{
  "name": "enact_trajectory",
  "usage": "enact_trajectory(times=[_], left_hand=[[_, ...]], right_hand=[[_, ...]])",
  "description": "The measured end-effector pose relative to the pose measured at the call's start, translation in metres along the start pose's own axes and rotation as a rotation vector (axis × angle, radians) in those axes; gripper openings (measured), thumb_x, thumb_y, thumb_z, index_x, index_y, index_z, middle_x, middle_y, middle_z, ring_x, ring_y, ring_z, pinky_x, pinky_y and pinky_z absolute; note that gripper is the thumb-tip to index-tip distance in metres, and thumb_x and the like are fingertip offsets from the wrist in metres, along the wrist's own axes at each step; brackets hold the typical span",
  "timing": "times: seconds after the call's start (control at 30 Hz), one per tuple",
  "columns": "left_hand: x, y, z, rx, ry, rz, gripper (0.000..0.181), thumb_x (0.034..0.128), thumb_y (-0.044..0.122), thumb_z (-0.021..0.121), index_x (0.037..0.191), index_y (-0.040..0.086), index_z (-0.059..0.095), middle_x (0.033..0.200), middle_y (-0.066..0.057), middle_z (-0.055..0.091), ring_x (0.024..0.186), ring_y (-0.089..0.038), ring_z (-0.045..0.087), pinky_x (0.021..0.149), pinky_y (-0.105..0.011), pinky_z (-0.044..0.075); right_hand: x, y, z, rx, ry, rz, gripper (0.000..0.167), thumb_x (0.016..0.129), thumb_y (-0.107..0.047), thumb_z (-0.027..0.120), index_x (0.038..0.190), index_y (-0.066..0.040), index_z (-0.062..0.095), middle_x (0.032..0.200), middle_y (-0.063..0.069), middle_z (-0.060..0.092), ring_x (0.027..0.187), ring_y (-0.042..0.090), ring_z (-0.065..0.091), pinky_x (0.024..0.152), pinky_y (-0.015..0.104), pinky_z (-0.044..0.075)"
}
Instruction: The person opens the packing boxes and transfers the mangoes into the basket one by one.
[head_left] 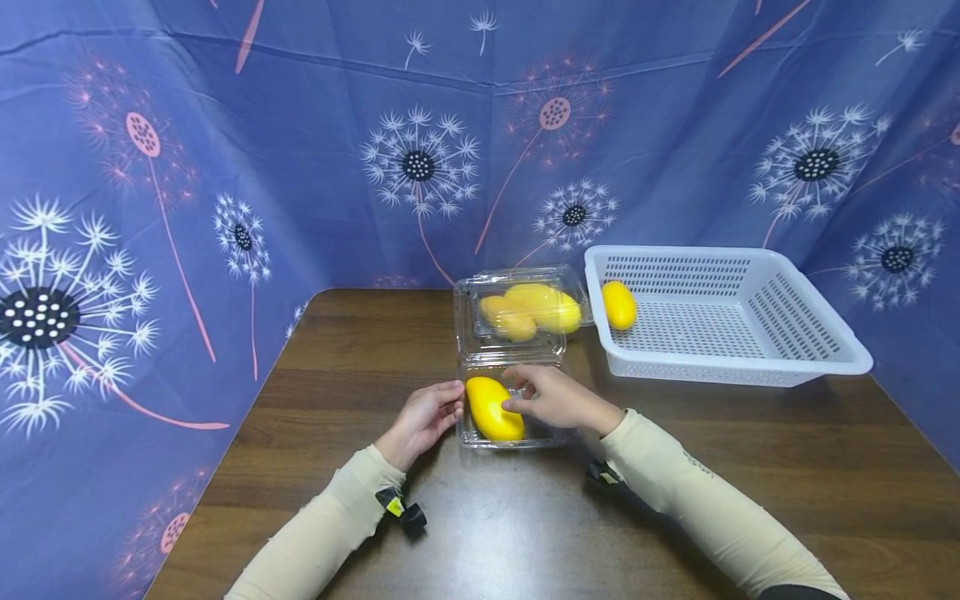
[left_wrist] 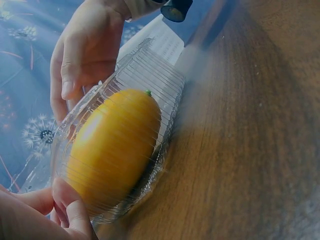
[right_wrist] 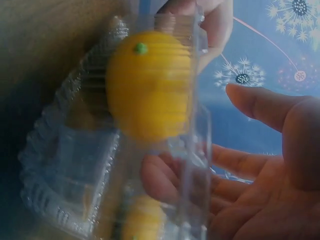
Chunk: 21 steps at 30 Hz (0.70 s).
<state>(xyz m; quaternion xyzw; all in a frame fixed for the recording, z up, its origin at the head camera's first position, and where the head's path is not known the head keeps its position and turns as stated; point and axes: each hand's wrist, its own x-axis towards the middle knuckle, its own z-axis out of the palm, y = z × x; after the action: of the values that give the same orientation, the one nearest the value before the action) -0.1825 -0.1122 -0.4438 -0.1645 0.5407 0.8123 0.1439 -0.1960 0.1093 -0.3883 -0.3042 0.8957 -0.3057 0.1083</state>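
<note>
A yellow mango (head_left: 494, 408) lies in the base of a hinged clear plastic box (head_left: 474, 440), whose lid (head_left: 467, 333) stands raised behind it. My left hand (head_left: 426, 419) pinches the box's left rim between thumb and fingers; in the left wrist view, these fingers (left_wrist: 75, 212) are at the box edge near the mango (left_wrist: 117, 145). Above the right half of the base is my right hand (head_left: 558, 397), its fingers bent loosely. The right wrist view shows the right thumb (right_wrist: 260, 106) apart from the fingers and nothing gripped between them.
Behind the raised lid, another clear box (head_left: 573, 279) contains yellow mangoes (head_left: 551, 307). A white perforated basket (head_left: 750, 367) at the back right holds one mango (head_left: 618, 305) at its left side. A blue dandelion-print cloth (head_left: 300, 167) hangs behind the wooden table (head_left: 360, 350).
</note>
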Motion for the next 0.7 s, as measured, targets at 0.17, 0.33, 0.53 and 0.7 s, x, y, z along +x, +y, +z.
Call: enact_trajectory(times=[0.17, 0.33, 0.53, 0.7], left_hand=[[0.000, -0.001, 0.000, -0.003, -0.001, -0.003, 0.018, 0.0954, 0.001, 0.055, 0.112, -0.005, 0.055, 0.073, 0.003, 0.059, 0.062, -0.006, 0.052, 0.059, -0.013, 0.050], [0.001, -0.001, 0.000, -0.006, -0.004, -0.008, 0.017, 0.0953, 0.001, 0.055, 0.112, -0.004, 0.055, 0.073, 0.004, 0.059, 0.062, -0.006, 0.052, 0.059, -0.014, 0.050], [0.000, -0.001, 0.000, -0.004, -0.005, 0.000, 0.021, 0.0952, 0.001, 0.055, 0.115, -0.006, 0.054, 0.073, 0.003, 0.059, 0.062, -0.006, 0.052, 0.059, -0.014, 0.050], [0.000, 0.000, 0.000, -0.006, -0.005, -0.001, 0.017, 0.0950, 0.002, 0.056, 0.111, -0.004, 0.056, 0.073, 0.002, 0.059, 0.062, -0.006, 0.053, 0.059, -0.014, 0.050]], right_hand=[[0.000, 0.000, 0.007, -0.003, -0.004, 0.020, 0.055, 0.089, -0.031, 0.070, 0.132, 0.000, 0.054, 0.118, 0.017, 0.066, 0.098, 0.027, 0.067, 0.085, 0.041, 0.057], [-0.001, 0.001, 0.012, -0.017, 0.002, 0.052, 0.060, 0.088, -0.035, 0.071, 0.134, -0.001, 0.052, 0.130, 0.020, 0.060, 0.100, 0.029, 0.067, 0.091, 0.045, 0.055], [0.002, 0.002, 0.017, -0.016, 0.005, 0.070, 0.065, 0.088, -0.037, 0.071, 0.135, 0.001, 0.050, 0.127, 0.021, 0.060, 0.099, 0.028, 0.066, 0.090, 0.045, 0.055], [0.003, 0.000, 0.021, -0.012, 0.010, 0.076, 0.066, 0.087, -0.036, 0.072, 0.136, 0.002, 0.048, 0.127, 0.021, 0.060, 0.104, 0.029, 0.063, 0.092, 0.047, 0.053]])
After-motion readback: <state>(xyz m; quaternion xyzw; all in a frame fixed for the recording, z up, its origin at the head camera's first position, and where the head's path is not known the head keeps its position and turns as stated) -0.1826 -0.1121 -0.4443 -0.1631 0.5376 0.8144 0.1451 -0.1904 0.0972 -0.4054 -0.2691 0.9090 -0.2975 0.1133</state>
